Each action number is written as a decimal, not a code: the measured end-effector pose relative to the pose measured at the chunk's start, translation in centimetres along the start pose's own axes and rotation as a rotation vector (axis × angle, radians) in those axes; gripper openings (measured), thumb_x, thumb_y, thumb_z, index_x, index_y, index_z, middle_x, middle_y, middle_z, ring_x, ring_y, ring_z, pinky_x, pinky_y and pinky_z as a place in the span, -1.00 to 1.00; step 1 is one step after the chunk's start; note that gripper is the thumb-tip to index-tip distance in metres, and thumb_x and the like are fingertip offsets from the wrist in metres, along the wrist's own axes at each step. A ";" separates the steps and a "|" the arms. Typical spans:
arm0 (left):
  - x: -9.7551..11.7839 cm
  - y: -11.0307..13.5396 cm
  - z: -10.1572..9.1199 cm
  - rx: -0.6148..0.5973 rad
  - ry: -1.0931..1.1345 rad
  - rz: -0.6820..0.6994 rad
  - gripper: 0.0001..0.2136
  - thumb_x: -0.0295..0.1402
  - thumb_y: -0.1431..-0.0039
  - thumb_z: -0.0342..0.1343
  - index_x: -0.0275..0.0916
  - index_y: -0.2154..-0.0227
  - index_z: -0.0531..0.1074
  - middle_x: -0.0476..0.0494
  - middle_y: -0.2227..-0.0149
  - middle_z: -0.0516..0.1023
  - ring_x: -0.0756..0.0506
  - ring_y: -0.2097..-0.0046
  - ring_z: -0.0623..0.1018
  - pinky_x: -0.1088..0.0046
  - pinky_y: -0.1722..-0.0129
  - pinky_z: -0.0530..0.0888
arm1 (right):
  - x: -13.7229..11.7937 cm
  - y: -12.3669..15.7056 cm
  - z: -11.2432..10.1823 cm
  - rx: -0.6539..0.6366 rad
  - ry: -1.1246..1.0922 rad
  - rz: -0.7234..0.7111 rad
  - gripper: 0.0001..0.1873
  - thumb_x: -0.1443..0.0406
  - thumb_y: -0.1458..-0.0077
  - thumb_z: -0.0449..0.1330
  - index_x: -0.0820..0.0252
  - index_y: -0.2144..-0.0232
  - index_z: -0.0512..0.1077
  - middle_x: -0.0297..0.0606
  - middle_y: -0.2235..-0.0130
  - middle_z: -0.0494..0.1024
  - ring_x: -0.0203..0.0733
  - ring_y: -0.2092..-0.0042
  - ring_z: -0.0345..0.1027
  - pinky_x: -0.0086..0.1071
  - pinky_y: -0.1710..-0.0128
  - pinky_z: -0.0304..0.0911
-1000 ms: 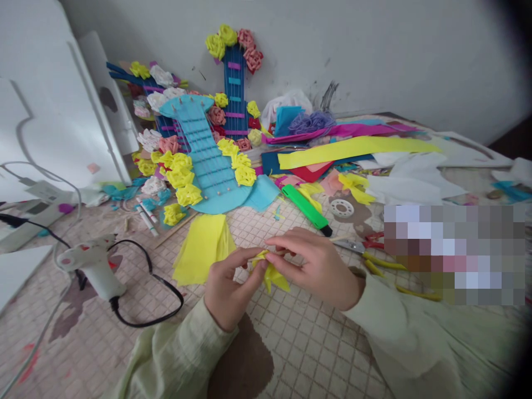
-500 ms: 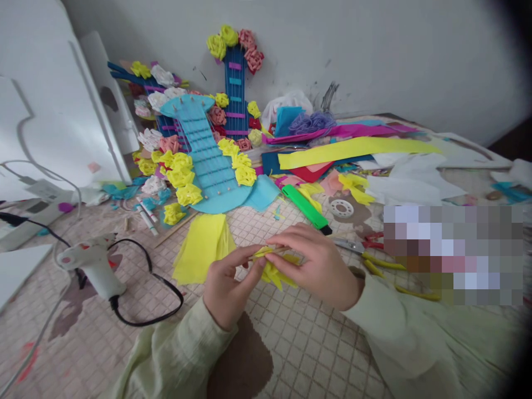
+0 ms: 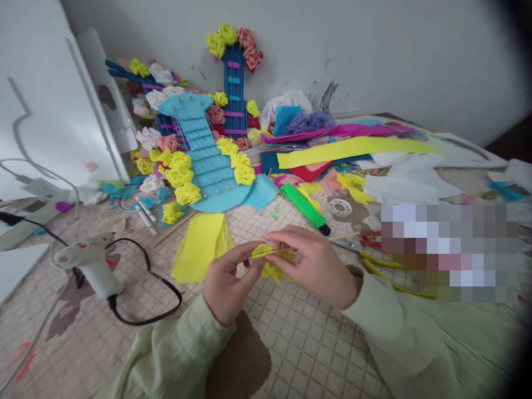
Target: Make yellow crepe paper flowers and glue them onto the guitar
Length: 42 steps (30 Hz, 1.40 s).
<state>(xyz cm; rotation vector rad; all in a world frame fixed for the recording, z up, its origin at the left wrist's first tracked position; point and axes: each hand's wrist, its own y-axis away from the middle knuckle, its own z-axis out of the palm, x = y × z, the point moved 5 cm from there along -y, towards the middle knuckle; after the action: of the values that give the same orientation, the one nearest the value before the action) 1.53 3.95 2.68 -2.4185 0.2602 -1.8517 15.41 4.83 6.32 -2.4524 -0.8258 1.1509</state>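
I look down on a table covered in a checked cloth, its far edge set against a pale wall. Toward the far left corner leans a blue guitar made of card, edged with paper roses in yellow, pink and white. Just in front of it, near the table's middle, lies a loose pile of yellow sheets. A white glue gun stands toward the left edge with its black cord looped beside it. A green cutter lies slantwise past the hands, toward the far edge. Both hands work close together above the middle of the table, nearer the near edge. The left hand comes up from below, its thumb and forefinger closed tight on the left end of a small crumpled yellow paper. The right hand arches over from the right, fingertips pressed together on a thin stick with the paper gathered round it. The stick's long axis runs almost level from left to right, rising a little to the right, and its far end passes under the right hand toward the right edge. The paper hangs just below the stick, between the two pinches, touching both hands; the right hand covers more of it, and the left holds only its tip.
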 end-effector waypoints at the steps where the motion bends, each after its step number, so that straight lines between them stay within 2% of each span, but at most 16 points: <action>1: -0.1 0.0 0.0 -0.003 0.005 -0.010 -0.77 -0.38 0.03 0.13 -0.26 0.25 0.48 -0.16 0.26 0.57 -0.11 0.24 0.51 0.37 0.23 0.45 | 0.1 0.0 0.1 -0.011 -0.004 0.013 -0.83 0.36 0.02 0.16 0.22 0.29 0.40 -0.29 0.42 0.46 -0.26 0.34 0.33 -0.37 0.32 0.28; 8: -0.1 -0.2 -0.2 0.000 0.005 -0.012 -0.78 -0.40 0.01 0.11 -0.24 0.25 0.46 -0.14 0.26 0.56 -0.09 0.25 0.51 0.39 0.25 0.45 | 0.2 -0.1 0.0 -0.046 -0.046 -0.009 -0.79 0.41 0.01 0.12 0.27 0.24 0.39 -0.23 0.33 0.48 -0.27 0.29 0.34 -0.40 0.27 0.27; 15: -0.2 -0.4 0.1 -0.032 0.117 -0.074 -0.77 -0.39 0.02 0.11 -0.30 0.25 0.39 -0.18 0.29 0.53 -0.09 0.27 0.52 0.40 0.30 0.47 | 0.3 -0.2 -0.1 -0.027 0.005 -0.042 -0.80 0.41 -0.01 0.09 0.21 0.26 0.38 -0.24 0.33 0.52 -0.23 0.28 0.36 -0.34 0.27 0.29; 24: -0.3 -0.6 0.0 -0.025 0.106 -0.055 -0.76 -0.39 0.03 0.13 -0.26 0.24 0.36 -0.14 0.30 0.50 -0.05 0.29 0.50 0.40 0.25 0.46 | 0.4 -0.1 0.0 -0.023 0.040 -0.075 -0.80 0.41 -0.01 0.10 0.21 0.24 0.37 -0.24 0.31 0.50 -0.20 0.23 0.33 -0.30 0.21 0.26; 29: -0.2 -0.6 -0.1 -0.001 0.159 -0.065 -0.76 -0.39 0.03 0.12 -0.25 0.23 0.34 -0.10 0.34 0.50 -0.03 0.29 0.51 0.42 0.25 0.48 | 0.7 -0.1 0.2 -0.083 0.011 -0.005 -0.96 0.40 -0.03 0.09 0.21 0.40 0.32 -0.31 0.41 0.43 -0.27 0.33 0.30 -0.39 0.35 0.24; 31: -0.1 -0.6 -0.1 0.013 0.152 -0.075 -0.75 -0.41 0.04 0.13 -0.24 0.24 0.34 -0.08 0.35 0.50 -0.02 0.30 0.51 0.44 0.26 0.48 | 0.7 -0.1 0.4 -0.114 0.007 0.008 -0.97 0.40 -0.03 0.08 0.22 0.43 0.28 -0.32 0.43 0.40 -0.29 0.37 0.28 -0.41 0.39 0.23; 36: 0.5 -0.6 -0.2 0.034 0.111 -0.052 -0.74 -0.42 0.06 0.13 -0.24 0.23 0.33 -0.08 0.32 0.48 -0.02 0.27 0.50 0.44 0.25 0.48 | 0.3 -0.1 0.6 -0.159 -0.011 -0.083 -0.90 0.42 -0.08 0.02 0.22 0.33 0.31 -0.24 0.31 0.42 -0.25 0.23 0.28 -0.36 0.23 0.24; 42: 0.8 -0.4 0.3 -0.020 0.123 -0.078 -0.65 -0.44 0.07 0.13 -0.24 0.16 0.26 -0.11 0.31 0.47 -0.02 0.27 0.50 0.45 0.26 0.48 | 0.5 -0.1 0.5 -0.148 -0.016 -0.109 -0.87 0.40 -0.11 0.01 0.21 0.30 0.33 -0.24 0.31 0.43 -0.25 0.24 0.29 -0.34 0.23 0.27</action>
<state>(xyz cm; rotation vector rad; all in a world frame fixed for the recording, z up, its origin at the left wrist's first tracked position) 2.03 4.19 3.49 -2.3636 0.1968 -2.0438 15.20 5.18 5.74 -2.4818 -1.0707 1.1084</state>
